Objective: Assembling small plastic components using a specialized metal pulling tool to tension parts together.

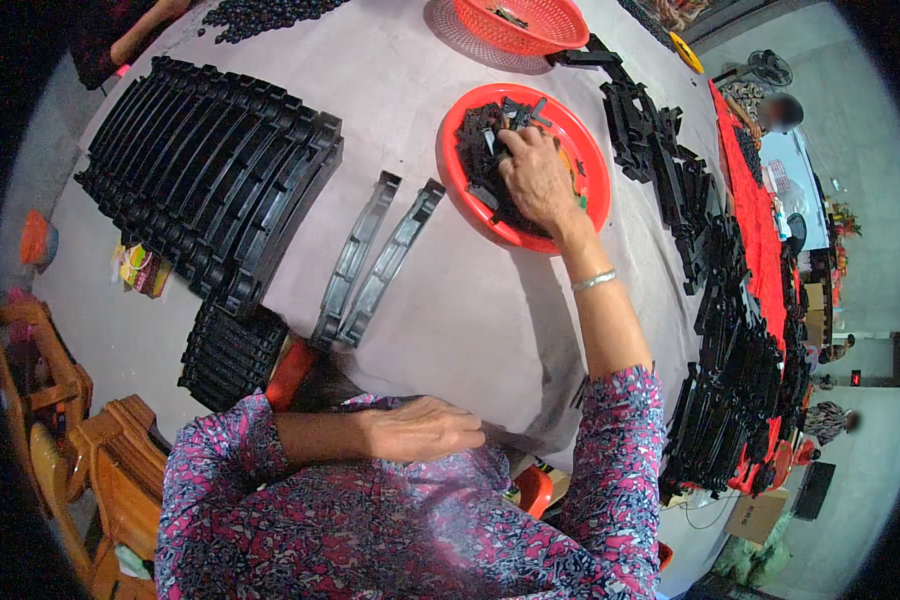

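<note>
A round red basin [602, 185] holds a heap of small black plastic pieces [485, 165]. My right hand [538, 172] is down in this heap, fingers curled around some of the pieces; its fingertips are partly hidden among them. My left hand [425, 430] lies across the front of my body by the table's near edge, fingers bent and together, their undersides out of sight. Between the hands, two long curved black plastic strips [355, 262] [394, 262] lie side by side on the table, touched by neither hand.
At left, long black strips [205, 160] lie in a broad stack, with a smaller stack [232, 350] below. A red mesh basket [525, 35] stands at the far side. Piled black parts [715, 330] run along the right. Wooden chairs [120, 450] stand at lower left.
</note>
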Tool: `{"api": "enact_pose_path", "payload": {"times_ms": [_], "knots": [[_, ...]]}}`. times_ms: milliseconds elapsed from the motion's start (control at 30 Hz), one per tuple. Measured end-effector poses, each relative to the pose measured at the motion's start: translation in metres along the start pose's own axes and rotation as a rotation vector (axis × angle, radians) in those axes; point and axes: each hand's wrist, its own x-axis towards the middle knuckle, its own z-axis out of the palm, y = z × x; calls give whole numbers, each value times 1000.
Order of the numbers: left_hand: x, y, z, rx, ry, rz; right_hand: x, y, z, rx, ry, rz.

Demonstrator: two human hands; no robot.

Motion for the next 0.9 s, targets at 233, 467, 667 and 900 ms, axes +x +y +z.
{"api": "enact_pose_path", "payload": {"times_ms": [233,467,667,900], "knots": [[-2,-5,7,66,-54,-4,-19,-26,-6,-6,-95,82],[-1,0,0,-33,22,-2,-7,-30,-4,-58,-56,152],[-1,1,-1,-26,0,-16,22,-2,0,130,272,179],[-1,1,-2,-38,-2,-17,64,44,29,178,88,336]]}}
